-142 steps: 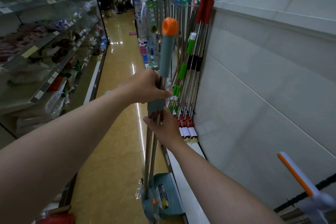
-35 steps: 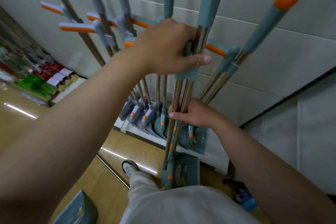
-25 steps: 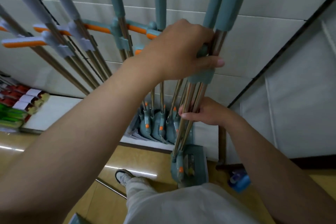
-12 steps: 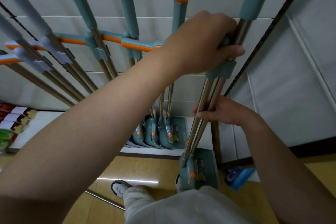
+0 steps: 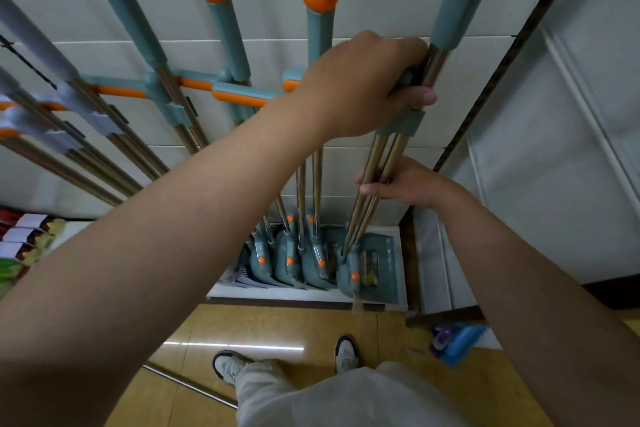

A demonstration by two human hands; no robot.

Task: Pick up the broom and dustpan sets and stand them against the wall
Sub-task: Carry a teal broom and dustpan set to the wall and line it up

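Note:
I hold a teal broom and dustpan set (image 5: 388, 149) with metal poles and a teal foam grip. My left hand (image 5: 363, 87) grips the poles just above the teal clip. My right hand (image 5: 405, 184) grips the poles lower down. The set's dustpan (image 5: 377, 263) rests on the white low shelf (image 5: 304, 295) at the right end of the row, its poles leaning toward the white wall (image 5: 346, 156). Several more sets (image 5: 311, 45) with orange caps lean against the wall to the left.
A dark vertical shelf rail (image 5: 502, 62) runs up the wall just right of the held set. A blue packaged item (image 5: 457, 345) lies on the yellow floor at the right. My shoes (image 5: 228, 362) stand in front of the shelf. Packaged goods (image 5: 24, 239) sit at the far left.
The set moved right and forward; its dustpan went from the floor up onto the low shelf beside the other sets. Both hands kept their grip on the poles.

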